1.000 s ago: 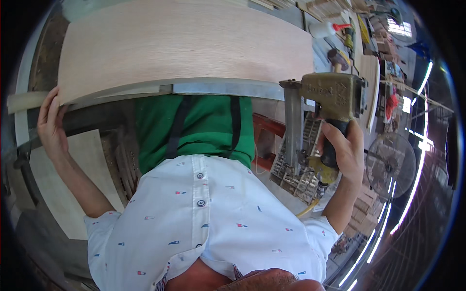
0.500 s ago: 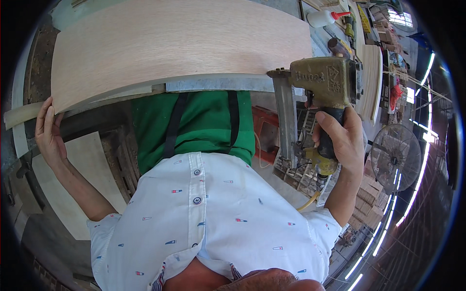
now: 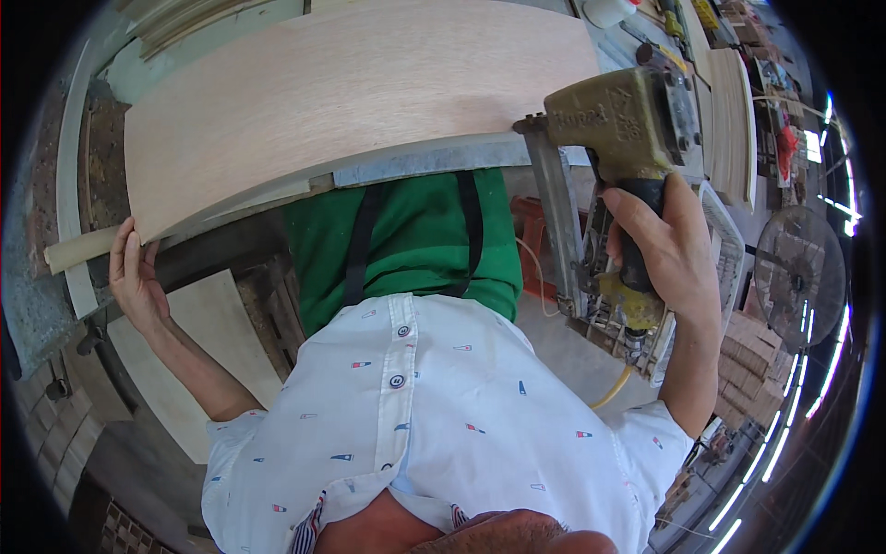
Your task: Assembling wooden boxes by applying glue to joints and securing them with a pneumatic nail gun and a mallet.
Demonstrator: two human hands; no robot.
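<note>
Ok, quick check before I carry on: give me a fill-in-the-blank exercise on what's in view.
1. The person's ____ hand grips the nail gun by its black handle.
2. The other hand is at the near-left ____ of the wooden panel.
3. A ____ hose runs from the lower end of the nail gun.

Missing words: right; corner; yellow.

A panel (image 3: 360, 92) lies across the tabletop (image 3: 138, 74) before the person (image 3: 461, 388), left fingers (image 3: 132, 251) at its near left corner, a nail gun (image 3: 614, 120) in the right fingers (image 3: 635, 214) by its near right corner; a hammer (image 3: 652, 57) lies beyond the gun, a bottle (image 3: 609, 11) farther off past it, stacked boards (image 3: 734, 129) to the gun's right, a fan (image 3: 801, 277) nearer and farther right
</note>
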